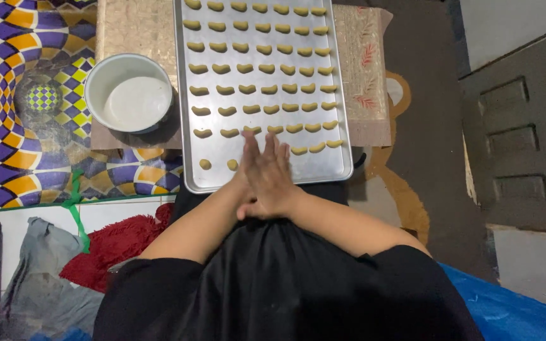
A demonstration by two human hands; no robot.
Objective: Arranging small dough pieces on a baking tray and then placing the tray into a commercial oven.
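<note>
- Upper left of the frame: a white round bowl (135, 93) holds a flat white layer, and it stands on a brown sheet just beside the left rim of the tray.
- Centre and top: a long silver baking tray (217, 177) carries neat rows of small, pale yellow-brown, crescent-shaped dough pieces (252, 88) — each bent like a cashew, all lying apart from one another.
- Lower left corner of the tray: two rounder dough lumps (218, 165) lie near each other, just left of the hands.
- Lower centre: the left hand (252, 180) and the right hand (274, 180) are pressed palm to palm with straight fingers, over the near edge of the tray; whether any dough lies between the palms cannot be told.
- The fingertips reach the last, unfinished row, whose crescents run on to the right of the hands.
- Beneath the tray: a beige patterned cloth (368, 69) with red leaf motifs shows along its right side.
- Far left: a mat (26, 76) with a swirling purple, yellow and white check pattern.
- Lower right corner: a blue plastic sheet (519, 309) — no labels can be made out on anything.
</note>
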